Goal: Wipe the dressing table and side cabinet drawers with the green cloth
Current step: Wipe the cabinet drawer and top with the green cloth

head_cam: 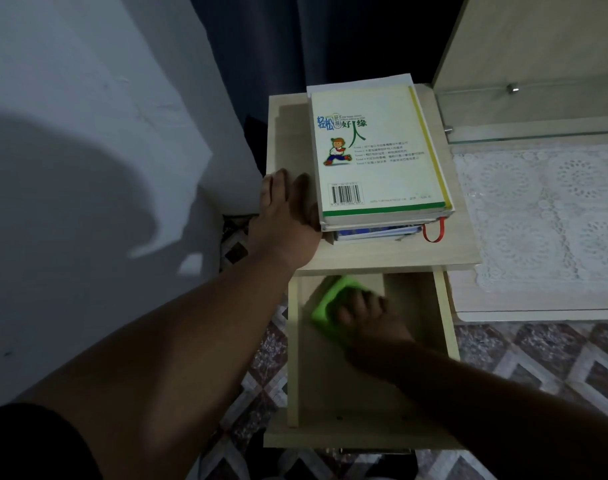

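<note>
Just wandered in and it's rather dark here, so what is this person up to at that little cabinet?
They are cleaning. The top drawer of the side cabinet is pulled out, and the right hand presses a green cloth against its floor, near the back left corner. The left hand rests flat on the cabinet top, beside a stack of books. To the right stands the dressing table, covered with a white lace mat.

I have one view only, worn on the head, looking steeply down and forward over the side cabinet from close range. Its open drawer sits at 6 o'clock, the dressing table at 3 o'clock. The lower edge seems dim and hard to read.
</note>
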The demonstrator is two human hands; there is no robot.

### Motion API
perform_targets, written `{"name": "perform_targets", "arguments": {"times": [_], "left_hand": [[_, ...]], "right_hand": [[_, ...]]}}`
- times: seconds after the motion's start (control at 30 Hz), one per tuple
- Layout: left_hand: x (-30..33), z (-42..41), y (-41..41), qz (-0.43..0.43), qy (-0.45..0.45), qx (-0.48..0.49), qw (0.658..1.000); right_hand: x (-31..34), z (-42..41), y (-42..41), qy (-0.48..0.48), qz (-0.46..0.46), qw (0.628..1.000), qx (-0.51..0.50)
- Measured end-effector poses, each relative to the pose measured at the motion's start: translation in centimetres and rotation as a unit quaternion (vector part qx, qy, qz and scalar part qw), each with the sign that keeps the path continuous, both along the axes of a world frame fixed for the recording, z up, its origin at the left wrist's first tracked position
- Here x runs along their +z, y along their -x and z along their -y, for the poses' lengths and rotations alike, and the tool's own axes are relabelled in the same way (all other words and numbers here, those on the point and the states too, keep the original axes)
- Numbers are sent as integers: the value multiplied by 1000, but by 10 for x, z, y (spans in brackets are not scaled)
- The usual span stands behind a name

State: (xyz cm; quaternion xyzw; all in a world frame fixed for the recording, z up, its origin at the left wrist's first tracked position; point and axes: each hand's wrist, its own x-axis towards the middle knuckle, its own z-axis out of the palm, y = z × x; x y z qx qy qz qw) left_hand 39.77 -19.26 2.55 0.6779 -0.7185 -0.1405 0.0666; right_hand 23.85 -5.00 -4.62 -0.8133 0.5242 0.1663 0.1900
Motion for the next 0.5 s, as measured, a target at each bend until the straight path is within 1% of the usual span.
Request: {"name": "perform_targets", "arguments": {"times": [0.03, 0.1, 0.13, 0.17, 0.2, 0.23, 0.27, 0.3, 0.33, 0.37, 0.4, 0.43, 0.47, 0.5], "left_hand": [[-1, 0, -1, -3, 3, 0, 1000], [-2, 1, -2, -5, 8, -1, 1000], [-3, 0, -1, -6, 9, -3, 1000], [-3, 0, -2, -6, 9, -4, 1000], [-4, 1, -2, -6, 10, -6, 1000], [-4, 1, -2, -7, 9, -7, 1000], [-5, 1, -2, -8, 10, -8, 1000], [-5, 1, -2, -11, 11, -8, 1000], [-5, 2, -3, -14, 12, -7, 1000], [-5, 2, -3, -17, 13, -6, 1000], [-6, 2, -3, -17, 13, -6, 1000], [-6, 2, -2, -17, 13, -5, 1000], [-6, 2, -2, -16, 12, -5, 1000], [-6, 2, -2, -16, 12, -4, 1000]], "right_hand": [[-6, -16, -5, 11, 33, 998, 59], [-17, -37, -7, 25, 73, 975, 207], [-20, -39, -6, 34, 90, 965, 245], [-22, -35, -5, 22, 95, 964, 247], [-22, -25, -5, 12, 110, 970, 217], [-20, -14, -5, 7, 130, 979, 155], [-19, 0, -6, 5, 152, 986, 67], [-16, 13, -9, 3, 193, 980, -41], [-14, 25, -13, -17, 259, 952, -161], [-8, 36, -20, -56, 335, 897, -284], [0, 44, -29, -113, 400, 818, -398], [8, 49, -39, -169, 438, 742, -478], [14, 53, -49, -206, 458, 699, -509], [21, 52, -56, -225, 460, 695, -504]]}}
